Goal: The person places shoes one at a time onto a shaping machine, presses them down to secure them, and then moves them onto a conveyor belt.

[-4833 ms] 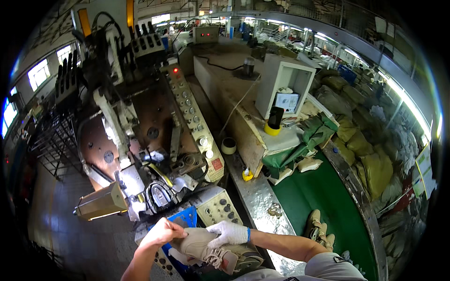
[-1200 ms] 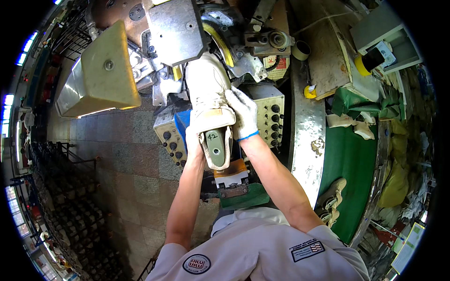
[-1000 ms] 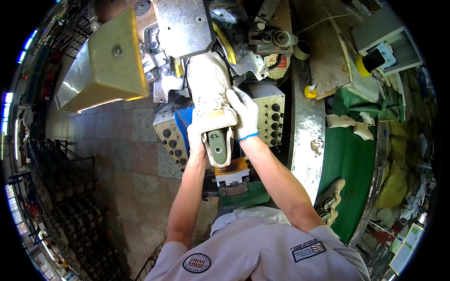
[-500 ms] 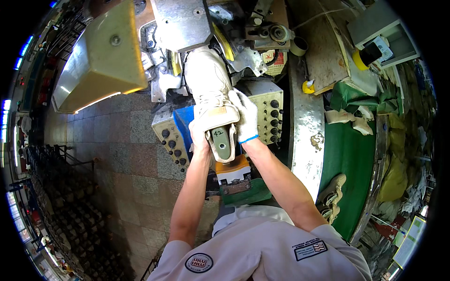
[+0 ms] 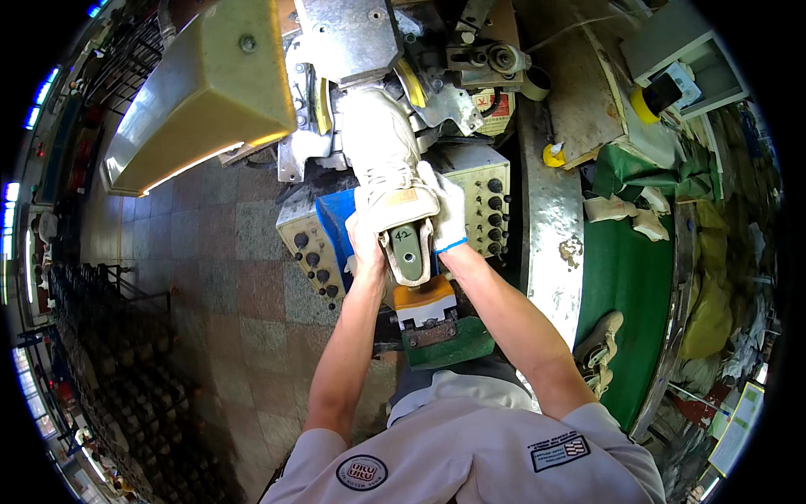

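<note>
A cream lace-up shoe upper [image 5: 388, 160] is stretched over a grey-green shoe last [image 5: 408, 252], heel end toward me. Its toe end lies at the metal jaws of a machine [image 5: 357, 38], under a steel plate that partly hides it. My bare left hand [image 5: 367, 242] is closed around the left side of the heel. From the right, my right hand [image 5: 447, 210], in a white knit glove with a blue cuff, grips the heel and collar. Just below the heel sits an orange-brown pad [image 5: 424, 292] on a metal bracket.
A large yellowish guard [image 5: 206, 92] hangs at the upper left. Control panels with black knobs [image 5: 494, 206] flank the shoe. On the right runs a green conveyor belt [image 5: 621, 277] with a metal edge, carrying a cream shoe [image 5: 600, 340]. Dark racks [image 5: 109, 361] stand at lower left.
The scene has shifted slightly right in the picture, the yellowish guard most of all. Both hands keep their hold on the shoe upper, which stays at the machine's jaws.
</note>
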A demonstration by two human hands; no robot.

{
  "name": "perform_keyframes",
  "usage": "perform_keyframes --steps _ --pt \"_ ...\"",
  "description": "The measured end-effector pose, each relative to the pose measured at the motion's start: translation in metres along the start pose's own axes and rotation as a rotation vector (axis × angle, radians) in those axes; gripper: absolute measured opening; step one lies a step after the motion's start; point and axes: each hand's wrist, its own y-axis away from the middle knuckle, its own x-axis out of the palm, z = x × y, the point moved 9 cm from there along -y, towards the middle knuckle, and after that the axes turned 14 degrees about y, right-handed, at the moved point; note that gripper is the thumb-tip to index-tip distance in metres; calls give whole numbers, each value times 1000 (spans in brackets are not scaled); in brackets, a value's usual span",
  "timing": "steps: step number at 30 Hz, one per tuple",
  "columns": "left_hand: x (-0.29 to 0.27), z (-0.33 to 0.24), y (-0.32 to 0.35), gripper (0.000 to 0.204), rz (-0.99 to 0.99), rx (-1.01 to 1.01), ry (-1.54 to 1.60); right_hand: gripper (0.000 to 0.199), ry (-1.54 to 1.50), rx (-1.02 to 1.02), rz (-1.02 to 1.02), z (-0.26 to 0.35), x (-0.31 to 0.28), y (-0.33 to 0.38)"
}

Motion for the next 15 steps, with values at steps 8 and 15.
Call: perform_keyframes --steps 8,15 --pt "-49 -23 79 39 -276 142 -289 47 29 78 47 21 -51 41" --pt "-184 89 195 68 -561 -93 -457 51 -219 103 -76 2 -189 112"
